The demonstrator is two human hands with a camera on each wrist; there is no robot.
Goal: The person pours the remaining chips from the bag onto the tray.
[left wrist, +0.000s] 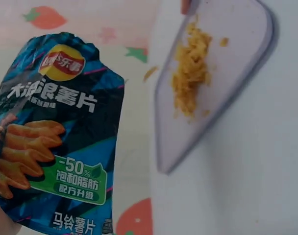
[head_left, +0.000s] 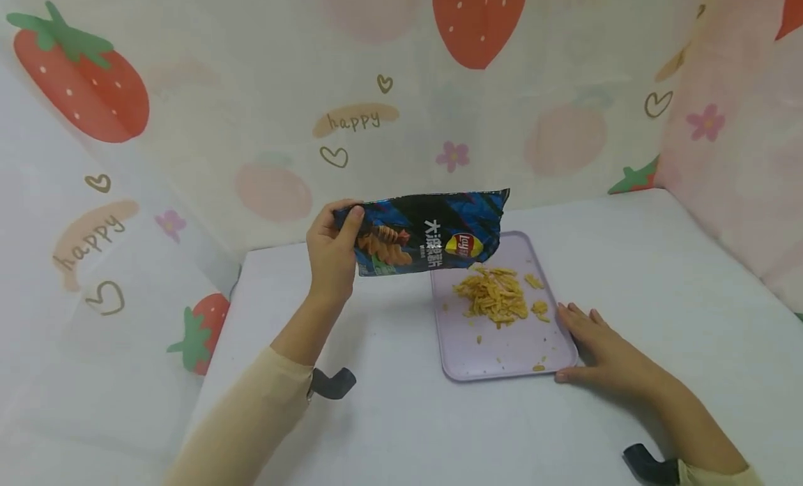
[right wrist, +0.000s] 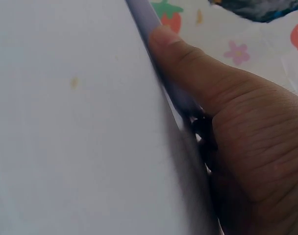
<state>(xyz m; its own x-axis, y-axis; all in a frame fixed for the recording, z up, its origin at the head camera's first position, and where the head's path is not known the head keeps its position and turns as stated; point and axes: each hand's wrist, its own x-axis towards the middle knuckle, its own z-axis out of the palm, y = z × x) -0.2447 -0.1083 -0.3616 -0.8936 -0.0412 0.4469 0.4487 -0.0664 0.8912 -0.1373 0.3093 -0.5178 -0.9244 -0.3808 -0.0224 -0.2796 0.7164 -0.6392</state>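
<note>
My left hand [head_left: 334,252] grips the bottom end of a blue and black chip bag [head_left: 417,235], thumb on its front. The bag lies sideways in the air, its torn mouth over the far part of a light purple tray [head_left: 458,357]. Broken yellow potato chips [head_left: 492,295] are heaped on the tray, and in the left wrist view one chip [left wrist: 150,73] shows apart from the heap, near the bag. At the tray's near right corner my right hand [head_left: 615,353] touches the rim, fingers extended along the side; the thumb [right wrist: 188,63] rests against the edge.
The tray stands on a white-covered table [head_left: 389,423]. Behind it and at both sides hangs a strawberry-printed cloth [head_left: 276,109]. Small crumbs [head_left: 538,367] are scattered on the tray. A dark curved piece [head_left: 335,383] sticks out at each wrist.
</note>
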